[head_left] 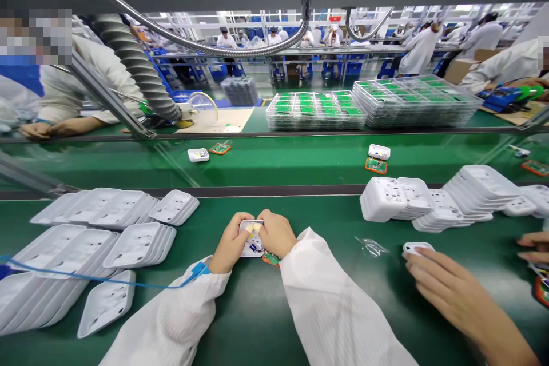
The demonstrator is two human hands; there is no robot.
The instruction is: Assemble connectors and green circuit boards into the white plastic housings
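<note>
My left hand (228,246) and my right hand (278,233) are closed together around a small white plastic housing (251,240) on the green bench mat. Both thumbs press on its open top, where yellow and blue wiring shows. A small green circuit board (270,259) peeks out under my right wrist. A blue wrist strap with its cord (86,277) runs off my left cuff to the left.
Rows of white plastic covers (107,229) lie fanned out at the left, more white housings (429,197) stacked at the right. A co-worker's hand (446,286) rests on a white part at the right. A conveyor (278,160) carrying parts and trays of green boards (315,108) lies beyond.
</note>
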